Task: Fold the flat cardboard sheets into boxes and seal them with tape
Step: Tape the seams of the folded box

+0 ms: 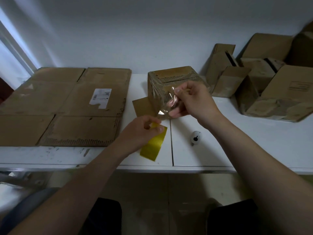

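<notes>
The white table (237,150) runs across the view, its near edge scuffed with dark marks on the left; a seam splits its top near the middle. A large flat cardboard sheet (67,106) covers the table's left part, cut off by the left edge of the frame; it bears a torn white label (101,97) whose print is too small to read. At the far right a heap of folded boxes (271,85) leans against the wall, partly out of frame and blurred at the top corner; how many there are is hard to tell. The box (176,77) being worked on stands at the table's middle, its front face largely hidden behind the right hand (191,100); one flap sticks out at its lower left. That hand pinches the top of a clear strip of tape (166,104) between thumb and fingertip, its other fingers curled; the strip is glossy and nearly see-through, its edges hard to trace. The left hand (140,129) pinches a yellow tape piece (153,145) just below the strip; whether this is a roll seen edge-on cannot be told. A small white object (195,137) with a black mark lies on the table below the right wrist; what it is cannot be made out.
</notes>
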The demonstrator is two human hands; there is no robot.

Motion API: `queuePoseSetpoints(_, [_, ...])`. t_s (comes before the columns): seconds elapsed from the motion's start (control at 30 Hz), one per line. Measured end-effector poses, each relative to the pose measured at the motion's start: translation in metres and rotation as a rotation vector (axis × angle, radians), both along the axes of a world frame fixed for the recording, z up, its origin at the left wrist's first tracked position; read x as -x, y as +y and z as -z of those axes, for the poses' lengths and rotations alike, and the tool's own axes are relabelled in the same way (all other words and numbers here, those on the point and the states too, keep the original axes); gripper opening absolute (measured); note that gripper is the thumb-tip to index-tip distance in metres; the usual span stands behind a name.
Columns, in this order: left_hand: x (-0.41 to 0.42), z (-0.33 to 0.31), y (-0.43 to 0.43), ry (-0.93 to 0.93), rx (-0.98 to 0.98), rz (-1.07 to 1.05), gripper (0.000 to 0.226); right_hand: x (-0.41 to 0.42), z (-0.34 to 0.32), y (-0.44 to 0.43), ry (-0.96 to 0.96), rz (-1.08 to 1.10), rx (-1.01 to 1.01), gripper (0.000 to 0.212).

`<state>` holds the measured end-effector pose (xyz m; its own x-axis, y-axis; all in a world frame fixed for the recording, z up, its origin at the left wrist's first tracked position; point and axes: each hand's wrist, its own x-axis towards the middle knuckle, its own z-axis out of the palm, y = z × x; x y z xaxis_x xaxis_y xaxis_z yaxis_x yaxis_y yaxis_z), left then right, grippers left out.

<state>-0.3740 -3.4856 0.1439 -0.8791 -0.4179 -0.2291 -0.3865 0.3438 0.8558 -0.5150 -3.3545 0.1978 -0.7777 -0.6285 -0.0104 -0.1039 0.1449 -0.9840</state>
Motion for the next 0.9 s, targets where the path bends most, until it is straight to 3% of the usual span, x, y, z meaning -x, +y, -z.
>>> queuePoseSetpoints(0.1, [-0.003,0.004,0.001,-0.003,0.032,0.005,0.027,-0.006,-0.011,0.000,0.119,-0.066,-0.055,0.012])
queuePoseSetpoints(0.2, [-0.002,0.003,-0.001,0.070,0.337,-0.019,0.023,-0.017,-0.018,-0.002,0.225,-0.117,-0.081,0.014])
queuePoseSetpoints(0.43, [0.000,0.000,0.004,0.332,0.221,-0.025,0.044,-0.017,-0.014,-0.001,0.382,-0.083,-0.126,0.013])
queuePoseSetpoints(0.57, [-0.001,0.004,0.005,0.447,0.335,0.082,0.053,-0.010,-0.013,0.001,0.272,-0.036,-0.179,0.015])
queuePoseSetpoints(0.73, [0.002,0.014,0.004,0.506,0.555,0.063,0.021,-0.005,-0.009,0.005,0.226,-0.013,-0.309,0.020])
queuePoseSetpoints(0.9, [0.004,0.020,0.005,0.503,0.544,0.085,0.012,0.001,0.000,0.008,0.606,-0.005,-0.546,0.019])
